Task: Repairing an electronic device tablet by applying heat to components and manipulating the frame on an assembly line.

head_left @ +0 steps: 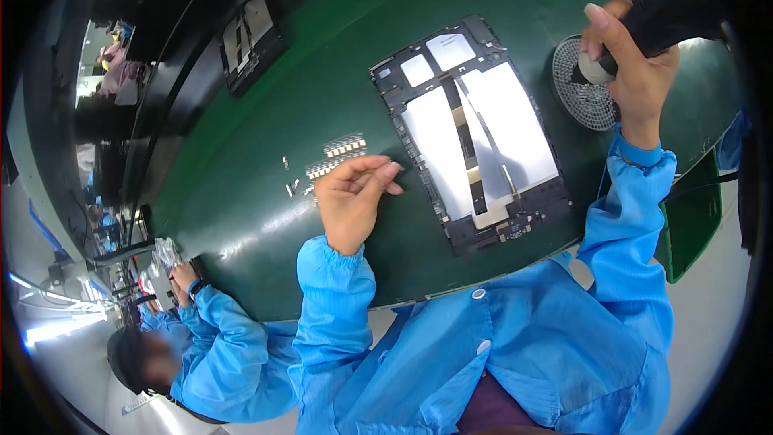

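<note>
Above the green table my left hand is closed, thumb and forefinger pinched together; anything between the tips is too small to make out. Beside it lie clear strips with rows of small pale parts, partly covered by the hand. To its right lies an opened tablet casing with a black frame, silvery panels and a dark strip down the middle. At the upper right my right hand is closed round a thick black cylindrical tool. Under that hand sits a round grey gridded dish, partly hidden.
A second dark device casing lies at the far left by a black rail. Several tiny loose parts are scattered left of the strips. A co-worker in blue sits at lower left. A green bin stands beyond the table's right edge.
</note>
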A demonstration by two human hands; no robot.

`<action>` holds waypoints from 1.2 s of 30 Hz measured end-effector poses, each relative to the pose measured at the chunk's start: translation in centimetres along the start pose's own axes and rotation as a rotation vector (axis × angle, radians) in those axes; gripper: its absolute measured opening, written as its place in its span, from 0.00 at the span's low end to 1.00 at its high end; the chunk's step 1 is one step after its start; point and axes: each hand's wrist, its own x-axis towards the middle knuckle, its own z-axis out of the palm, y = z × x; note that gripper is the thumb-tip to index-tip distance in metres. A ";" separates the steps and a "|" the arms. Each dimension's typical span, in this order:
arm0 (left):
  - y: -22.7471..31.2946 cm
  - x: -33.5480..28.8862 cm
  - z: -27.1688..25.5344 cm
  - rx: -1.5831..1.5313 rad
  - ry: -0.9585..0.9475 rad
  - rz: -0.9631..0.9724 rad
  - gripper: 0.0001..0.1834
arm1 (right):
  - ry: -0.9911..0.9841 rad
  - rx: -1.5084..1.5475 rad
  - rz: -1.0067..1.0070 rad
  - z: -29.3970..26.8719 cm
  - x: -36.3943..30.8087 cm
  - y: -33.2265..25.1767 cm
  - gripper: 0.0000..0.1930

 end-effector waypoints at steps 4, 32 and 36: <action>0.6 0.6 0.8 -0.149 -0.104 -0.090 0.06 | -0.032 -0.015 0.015 0.4 -0.1 0.6 0.17; -0.3 10.8 -0.2 0.231 -0.487 0.181 0.50 | -0.363 0.211 0.142 12.3 -1.5 -6.3 0.21; -2.6 12.2 0.0 0.248 -0.469 0.457 0.48 | -0.399 0.257 0.050 16.3 -2.8 -4.1 0.20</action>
